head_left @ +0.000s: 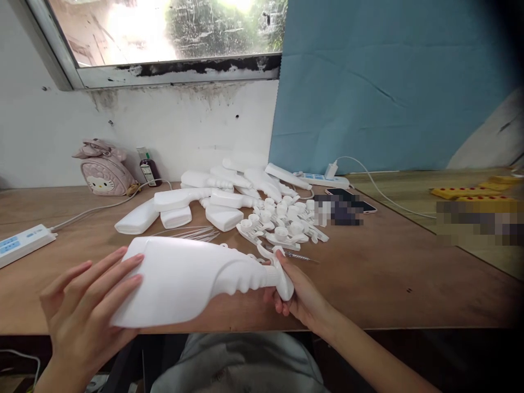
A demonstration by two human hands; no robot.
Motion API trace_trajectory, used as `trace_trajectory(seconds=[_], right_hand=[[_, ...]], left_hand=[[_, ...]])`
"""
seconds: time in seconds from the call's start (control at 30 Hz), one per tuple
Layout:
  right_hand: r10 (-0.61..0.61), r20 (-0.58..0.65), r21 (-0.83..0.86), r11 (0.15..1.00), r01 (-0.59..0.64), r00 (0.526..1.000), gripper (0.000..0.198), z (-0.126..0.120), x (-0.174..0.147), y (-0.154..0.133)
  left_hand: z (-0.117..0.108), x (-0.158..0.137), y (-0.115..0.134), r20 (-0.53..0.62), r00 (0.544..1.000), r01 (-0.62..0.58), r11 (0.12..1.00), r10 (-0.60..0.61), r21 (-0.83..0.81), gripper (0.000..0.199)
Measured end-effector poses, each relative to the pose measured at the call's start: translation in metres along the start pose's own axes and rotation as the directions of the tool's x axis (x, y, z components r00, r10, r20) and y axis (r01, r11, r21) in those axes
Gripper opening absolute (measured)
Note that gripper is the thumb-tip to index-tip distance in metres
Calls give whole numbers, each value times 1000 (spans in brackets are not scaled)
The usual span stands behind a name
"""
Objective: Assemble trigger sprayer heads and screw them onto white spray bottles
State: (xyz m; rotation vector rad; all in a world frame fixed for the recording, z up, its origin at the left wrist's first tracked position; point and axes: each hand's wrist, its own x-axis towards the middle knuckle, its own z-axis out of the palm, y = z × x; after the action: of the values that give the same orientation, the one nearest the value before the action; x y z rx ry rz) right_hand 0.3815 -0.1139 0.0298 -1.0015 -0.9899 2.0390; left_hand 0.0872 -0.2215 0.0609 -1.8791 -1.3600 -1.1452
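Note:
A white plastic spray bottle [176, 278] lies sideways in front of me, above the table's front edge. My left hand [90, 300] grips its broad base end, fingers across the near face and thumb underneath. At the neck, my right hand [292, 289] is closed around a white spray head [282, 278], which sits on the bottle's mouth. Whether the head is fully screwed down I cannot tell. Behind the bottle lie a heap of loose spray heads [282, 218] and several thin white tubes [200, 233]. A slim metal tool [297, 255] lies close behind my right hand.
More white bottles [223, 210] are piled toward the wall. A pink bag [107, 172] and a dark small bottle [149, 170] stand at back left. Power strips lie at left [24, 244] and back right [319, 180], with cables. A phone [352, 200] lies at right.

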Motion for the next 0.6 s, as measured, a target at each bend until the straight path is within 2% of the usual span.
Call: trace_trajectory(seconds=[0.03,0.1,0.23,0.37,0.6], right_hand=[[-36,-11,2,999,36,999,52,2,-1,1],[-101,1,-8,995,101,995,55,6,-4,4],[-162,177,-94,979,180,971,62,14,-13,18],[-223,312,-174,942,286,924,56,15,-23,25],[-276,415,-223,893,390,867,51,12,-31,18]], left_hand=[[4,8,8,70,992,-110,990,104,92,42],[13,19,27,180,966,-220,957,186,191,50],[40,30,68,294,918,-317,939,268,133,44],[57,36,93,279,875,-423,905,396,42,36],[60,32,92,257,904,-371,926,343,68,49]])
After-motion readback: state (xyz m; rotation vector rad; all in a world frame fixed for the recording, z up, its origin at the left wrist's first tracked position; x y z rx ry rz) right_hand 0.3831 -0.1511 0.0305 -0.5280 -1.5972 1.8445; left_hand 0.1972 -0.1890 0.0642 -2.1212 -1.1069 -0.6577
